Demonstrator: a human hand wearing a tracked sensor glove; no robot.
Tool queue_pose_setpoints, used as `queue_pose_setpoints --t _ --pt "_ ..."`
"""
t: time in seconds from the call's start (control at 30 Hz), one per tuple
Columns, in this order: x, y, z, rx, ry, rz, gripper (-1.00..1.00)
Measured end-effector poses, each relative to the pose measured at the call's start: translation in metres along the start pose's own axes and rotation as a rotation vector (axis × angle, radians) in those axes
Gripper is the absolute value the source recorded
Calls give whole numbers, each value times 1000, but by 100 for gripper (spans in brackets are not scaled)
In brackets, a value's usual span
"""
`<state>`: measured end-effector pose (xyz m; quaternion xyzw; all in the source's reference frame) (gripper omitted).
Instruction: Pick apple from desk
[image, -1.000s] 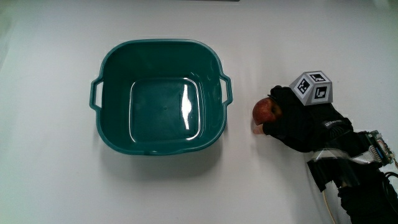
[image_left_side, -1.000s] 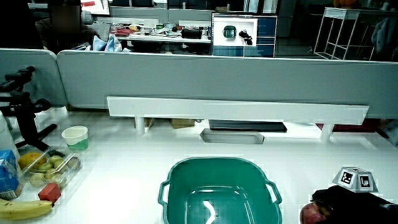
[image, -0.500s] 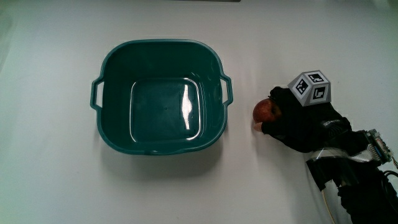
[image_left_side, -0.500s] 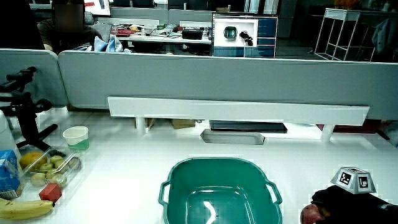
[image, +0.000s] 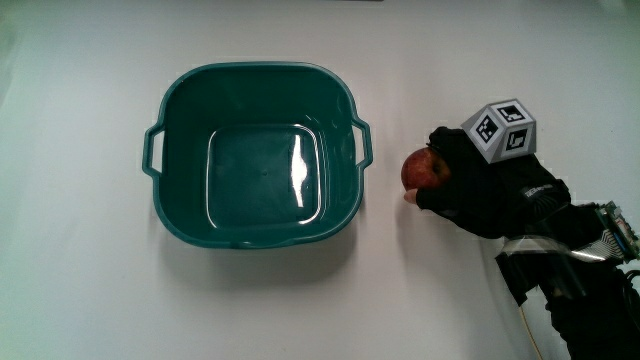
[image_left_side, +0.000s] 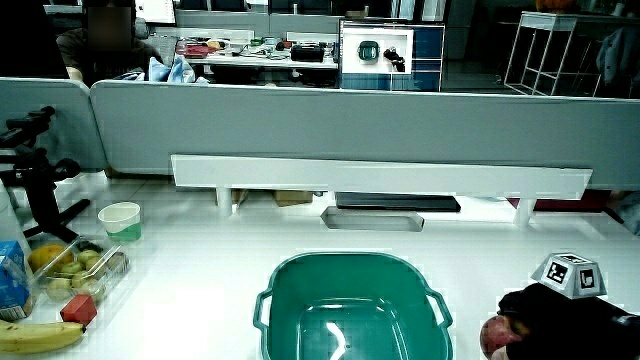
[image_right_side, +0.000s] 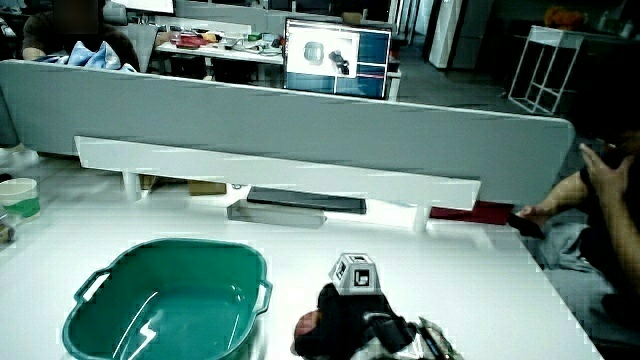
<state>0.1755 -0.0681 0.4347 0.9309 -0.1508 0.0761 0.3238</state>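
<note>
A red apple (image: 421, 170) is held beside the handle of the teal basin (image: 255, 70). The gloved hand (image: 480, 190) is curled round it, with the patterned cube (image: 501, 129) on its back. In both side views the apple (image_left_side: 494, 336) (image_right_side: 305, 326) shows at the fingertips of the hand (image_left_side: 560, 315) (image_right_side: 350, 315), next to the basin (image_left_side: 350, 258) (image_right_side: 170, 245). The glove hides much of the apple. The basin holds nothing.
In a side view, a banana (image_left_side: 35, 337), a clear tray of fruit (image_left_side: 75, 268), a pale green cup (image_left_side: 121, 220) and a black stand (image_left_side: 40, 190) sit near the table's edge. A low grey partition (image_left_side: 330, 125) bounds the table.
The hand, shut on the apple, has risen a little and shifted slightly away from the person. The basin has not moved.
</note>
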Motion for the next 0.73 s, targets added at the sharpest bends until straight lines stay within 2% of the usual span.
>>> queue_pose_setpoints --t 0.07,0.1,0.2,0.23,0.3,0.33,0.37,0.47,0.53,0.57,0.63,0.67,0.7,0.73 --pt "-3 -2 8 34 1 12 100" --pt "-4 -2 11 47 -18 7 100" --pt "-19 -10 31 64 12 47 100" --pt "-20 -9 33 74 -8 50 100" --pt "-26 -10 40 82 8 60 100" --pt "-27 -8 41 100 -2 57 100" --pt "-32 -8 45 97 0 73 100" --pt "-46 -9 56 134 -14 84 100" --pt "-56 -9 62 142 10 117 100" --pt "-61 -7 63 125 27 144 100" --pt "-72 -8 69 141 38 171 100" --pt "-79 -9 71 166 -11 146 100" --pt "-82 -6 71 158 16 169 100" --pt "-88 -6 73 156 14 186 100"
